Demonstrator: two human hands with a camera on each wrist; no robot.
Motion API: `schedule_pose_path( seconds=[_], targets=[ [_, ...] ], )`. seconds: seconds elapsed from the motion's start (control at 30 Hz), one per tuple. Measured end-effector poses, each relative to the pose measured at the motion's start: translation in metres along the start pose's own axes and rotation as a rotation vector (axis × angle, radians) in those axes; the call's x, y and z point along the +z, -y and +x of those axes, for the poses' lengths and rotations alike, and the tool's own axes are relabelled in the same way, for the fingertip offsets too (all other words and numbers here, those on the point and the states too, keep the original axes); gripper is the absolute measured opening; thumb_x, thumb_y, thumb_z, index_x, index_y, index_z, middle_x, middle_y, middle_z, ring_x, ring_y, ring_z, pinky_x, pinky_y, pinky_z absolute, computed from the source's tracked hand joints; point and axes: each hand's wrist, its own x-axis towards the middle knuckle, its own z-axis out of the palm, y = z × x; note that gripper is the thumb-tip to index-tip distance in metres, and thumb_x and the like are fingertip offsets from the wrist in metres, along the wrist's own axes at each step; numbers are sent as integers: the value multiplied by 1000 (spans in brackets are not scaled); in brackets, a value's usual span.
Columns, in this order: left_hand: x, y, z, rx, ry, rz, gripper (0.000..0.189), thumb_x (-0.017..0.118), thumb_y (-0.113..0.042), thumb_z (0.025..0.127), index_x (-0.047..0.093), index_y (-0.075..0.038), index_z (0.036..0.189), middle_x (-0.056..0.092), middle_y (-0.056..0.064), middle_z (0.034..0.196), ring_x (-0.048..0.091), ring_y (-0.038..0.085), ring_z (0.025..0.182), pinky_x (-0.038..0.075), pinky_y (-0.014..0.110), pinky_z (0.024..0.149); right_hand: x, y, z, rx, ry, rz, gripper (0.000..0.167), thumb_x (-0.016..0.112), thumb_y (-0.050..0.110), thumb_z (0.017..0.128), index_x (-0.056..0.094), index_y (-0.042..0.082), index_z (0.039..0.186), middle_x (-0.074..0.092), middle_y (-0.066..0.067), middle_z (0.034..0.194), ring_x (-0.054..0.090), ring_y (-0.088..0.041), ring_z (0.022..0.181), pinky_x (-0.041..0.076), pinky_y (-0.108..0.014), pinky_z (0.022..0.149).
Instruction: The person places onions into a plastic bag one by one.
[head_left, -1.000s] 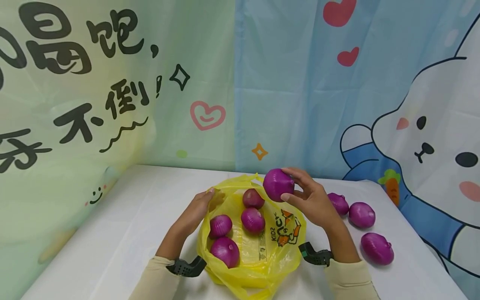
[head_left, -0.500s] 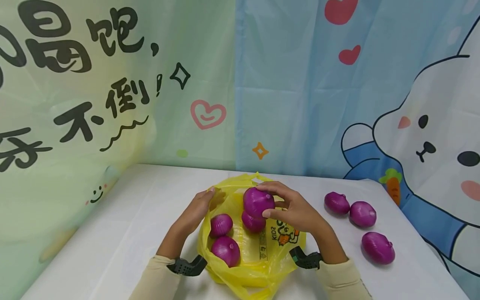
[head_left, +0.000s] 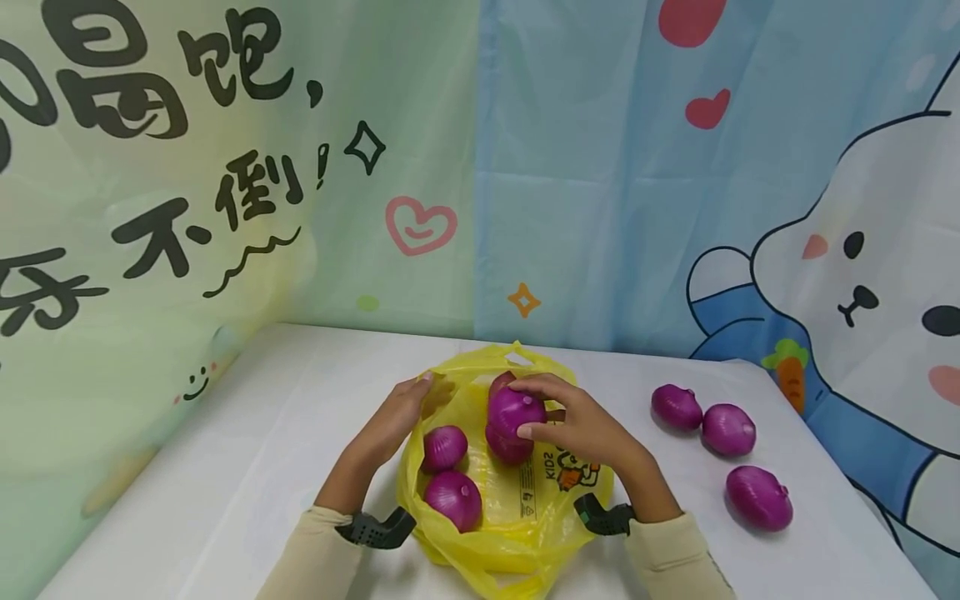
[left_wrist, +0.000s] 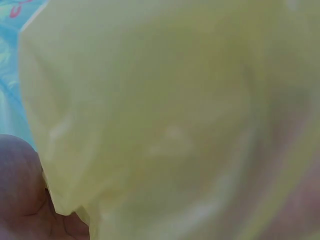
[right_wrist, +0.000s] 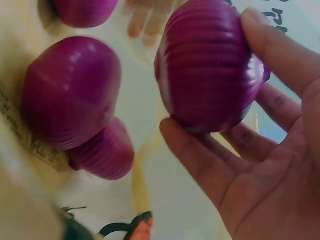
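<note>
In the head view a yellow plastic bag (head_left: 525, 533) stands with its mouth wide. My left hand (head_left: 390, 421) grips its left rim, the fingers partly behind the thin plastic; the bag fills most of the left wrist view. My right hand (head_left: 581, 421) holds a purple onion (head_left: 516, 411) between thumb and fingers, inside the bag's mouth. Below and behind this onion, others are partly covered by it. On the bag's left side lie a smaller onion (head_left: 445, 448) and a larger onion (head_left: 453, 500). The right wrist view shows the held onion (right_wrist: 207, 65) apart from the onions beside it.
To the right on the white table (head_left: 247, 450) lie three more onions, the nearest onion (head_left: 759, 498) apart from the other two. A printed cloth backdrop (head_left: 555, 167) hangs behind the table's far edge. Each wrist wears a black band camera.
My right hand has carried the onion left and down from the bag's right rim to over the onions inside, lowering slightly in the last half second. The left hand stays on the rim.
</note>
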Motion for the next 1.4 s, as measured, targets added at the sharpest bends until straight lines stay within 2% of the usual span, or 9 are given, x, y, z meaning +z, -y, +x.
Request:
schedule_pose_path(
  seconds=[0.17,0.37,0.57,0.8,1.07,1.27,1.4],
  targets=[
    [0,-1,0,0,-3,-8,51,28,-33,107,44,0,142,51,16,139,46,32,130,29,48,110,1,-8,2,2,9,-39,53,75,19,87,55,13,136,49,-8,139,50,-29,120,49,-48,93],
    [0,0,1,-9,-3,5,51,27,-34,107,46,0,140,52,17,136,46,33,129,29,49,110,2,-13,2,58,-11,-102,51,74,22,88,56,13,135,49,-12,137,53,-32,116,49,-47,92],
    [1,1,2,-4,-2,11,52,27,-34,108,48,4,137,54,19,133,47,34,128,28,51,110,-1,-11,0,79,2,-76,50,71,16,91,53,7,137,47,-17,139,52,-37,118,48,-49,93],
    [2,3,2,-11,-12,25,53,27,-34,107,48,4,137,54,19,134,46,34,128,27,51,110,-2,-17,-1,114,45,-27,52,69,23,93,50,12,140,47,-14,139,50,-37,119,51,-43,90],
    [3,4,2,-9,-9,12,53,28,-34,107,47,5,138,53,19,135,46,35,129,27,51,111,2,-12,0,67,37,-78,54,74,25,88,54,17,137,51,-9,137,53,-32,118,50,-43,92],
    [3,3,3,-11,-3,6,53,26,-33,108,46,5,138,53,19,135,45,34,130,26,50,111,9,-7,1,38,122,-44,52,71,23,91,53,12,139,51,-14,137,55,-33,117,50,-45,92],
    [2,3,3,-15,-1,10,53,26,-34,108,48,5,137,53,20,134,45,34,130,26,51,111,16,-5,3,63,179,-39,52,70,27,91,53,16,139,53,-10,135,56,-28,115,50,-41,91]
  ],
)
